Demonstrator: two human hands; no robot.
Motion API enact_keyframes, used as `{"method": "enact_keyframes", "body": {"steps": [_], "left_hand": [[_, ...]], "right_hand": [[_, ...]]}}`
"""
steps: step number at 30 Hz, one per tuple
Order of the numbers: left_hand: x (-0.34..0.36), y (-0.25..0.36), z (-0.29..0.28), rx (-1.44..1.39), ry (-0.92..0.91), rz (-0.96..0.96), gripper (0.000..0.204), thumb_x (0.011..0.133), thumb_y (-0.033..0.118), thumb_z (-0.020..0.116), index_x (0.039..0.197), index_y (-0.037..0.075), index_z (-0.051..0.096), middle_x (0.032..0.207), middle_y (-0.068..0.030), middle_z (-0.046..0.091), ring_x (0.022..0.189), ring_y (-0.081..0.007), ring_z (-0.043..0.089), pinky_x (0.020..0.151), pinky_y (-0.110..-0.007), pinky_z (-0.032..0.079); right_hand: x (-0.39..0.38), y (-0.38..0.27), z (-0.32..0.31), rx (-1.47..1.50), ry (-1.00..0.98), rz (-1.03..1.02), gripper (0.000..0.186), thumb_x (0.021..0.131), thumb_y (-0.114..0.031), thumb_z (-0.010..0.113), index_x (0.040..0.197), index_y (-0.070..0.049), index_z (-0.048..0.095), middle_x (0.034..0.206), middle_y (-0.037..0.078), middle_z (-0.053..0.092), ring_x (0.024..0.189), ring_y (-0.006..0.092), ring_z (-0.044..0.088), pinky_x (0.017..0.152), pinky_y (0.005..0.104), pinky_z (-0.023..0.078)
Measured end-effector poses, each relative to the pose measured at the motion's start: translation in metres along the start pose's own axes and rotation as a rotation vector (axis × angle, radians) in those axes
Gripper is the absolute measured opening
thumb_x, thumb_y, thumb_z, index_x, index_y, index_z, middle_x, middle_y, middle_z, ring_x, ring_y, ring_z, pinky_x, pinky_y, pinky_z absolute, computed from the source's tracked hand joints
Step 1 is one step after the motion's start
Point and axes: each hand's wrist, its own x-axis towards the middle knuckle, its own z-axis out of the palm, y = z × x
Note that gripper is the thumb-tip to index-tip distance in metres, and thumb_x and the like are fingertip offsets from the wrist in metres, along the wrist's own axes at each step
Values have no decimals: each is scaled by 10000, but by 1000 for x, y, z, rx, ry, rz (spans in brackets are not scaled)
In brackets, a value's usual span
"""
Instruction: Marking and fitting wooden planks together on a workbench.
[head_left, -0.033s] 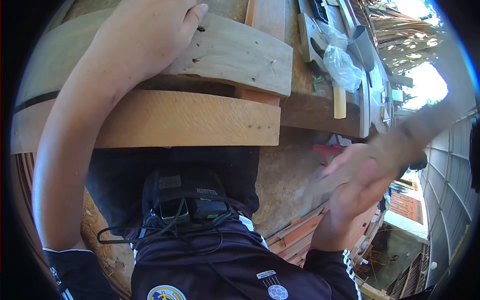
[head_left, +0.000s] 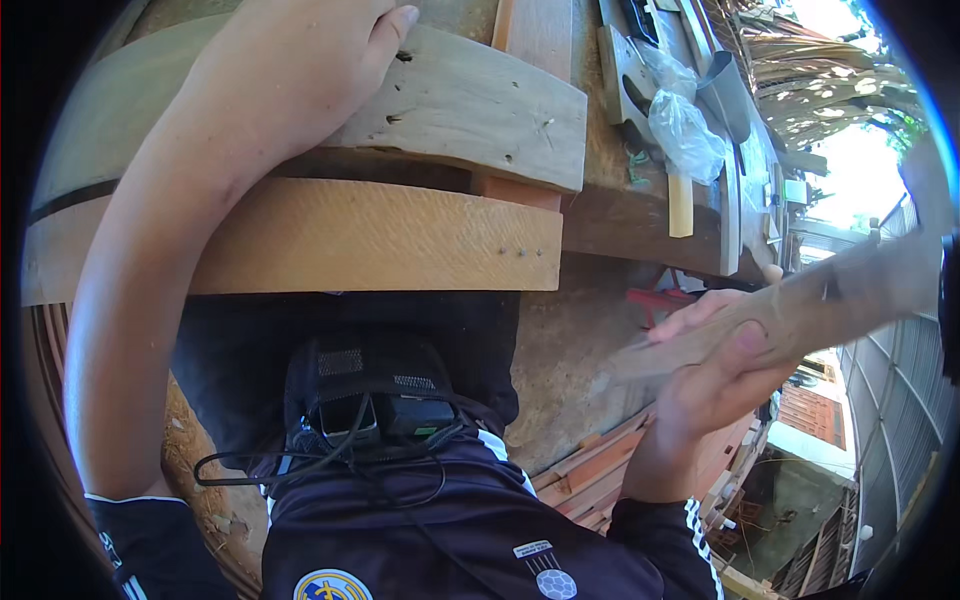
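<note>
Nearest to us is the dark shirt point(head_left: 420, 530), with a black pouch point(head_left: 375, 395) against its front and a thin cable looping out to the left. To the right of the pouch, our right hand point(head_left: 700, 385) is closed around a wooden piece point(head_left: 830, 305), the thumb lying across its face and other fingers showing along the far edge. We have this piece raised in the air, well apart from the bench, slanting up toward the right; its outer end is too blurred for us to make out. Ahead of the pouch lies a light brown board point(head_left: 400, 235), with three small dark spots near its right end. Just beyond it, across a narrow gap, is a weathered grey plank point(head_left: 480, 110), where our left hand point(head_left: 325, 45) lies at the far edge, thumb stretched out; the other fingers are out of sight, so we cannot tell how far open it is or whether it has hold of anything. Reddish wood strips point(head_left: 600, 470) lie on the ground to the right. Farther along the bench we see a clear plastic bag point(head_left: 685, 135) above a yellowish stick point(head_left: 680, 210), and beyond them dry fronds point(head_left: 820, 75).
</note>
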Motion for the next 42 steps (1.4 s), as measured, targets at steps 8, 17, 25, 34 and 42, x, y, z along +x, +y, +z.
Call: {"method": "enact_keyframes", "body": {"steps": [8, 17, 25, 34, 42], "left_hand": [[-1, 0, -3, 16, -64, -50, 378, 1033, 285, 493, 881, -29, 637, 893, -249, 666, 922, -452, 603, 843, -528, 452], [-8, -4, 1, 62, -19, -17, 369, 1030, 283, 500, 937, -25, 679, 936, -249, 685, 970, -450, 613, 879, -517, 464], [-3, 3, -3, 37, -42, -36, 382, 1034, 293, 489, 918, -21, 672, 911, -251, 676, 941, -453, 615, 872, -535, 461], [-2, 2, -6, 39, -77, -61, 381, 1038, 284, 477, 886, -15, 657, 860, -240, 664, 907, -452, 614, 845, -539, 460], [-2, 3, 0, 28, -80, -71, 373, 1035, 273, 485, 884, -13, 670, 859, -234, 669, 899, -438, 623, 839, -530, 464]], "right_hand": [[9, -24, 31, -241, -41, 14, 291, 1018, -197, 596, 1133, 52, 502, 745, 142, 650, 633, 205, 687, 532, 323, 517], [6, -13, 40, -483, -266, 165, 260, 997, -176, 619, 1130, 30, 534, 885, 148, 712, 673, 274, 697, 643, 360, 542], [-1, 25, 40, -165, -199, 120, 440, 1009, -221, 606, 1326, 73, 520, 987, 94, 674, 791, 120, 626, 754, 259, 510], [24, 19, 30, 466, -586, 688, 619, 850, -173, 819, 1317, 36, 469, 937, 89, 633, 743, 154, 673, 698, 320, 577], [23, 3, 29, -94, -353, 382, 483, 959, -121, 681, 1355, 15, 440, 910, 112, 697, 708, 163, 692, 628, 298, 547]]}}
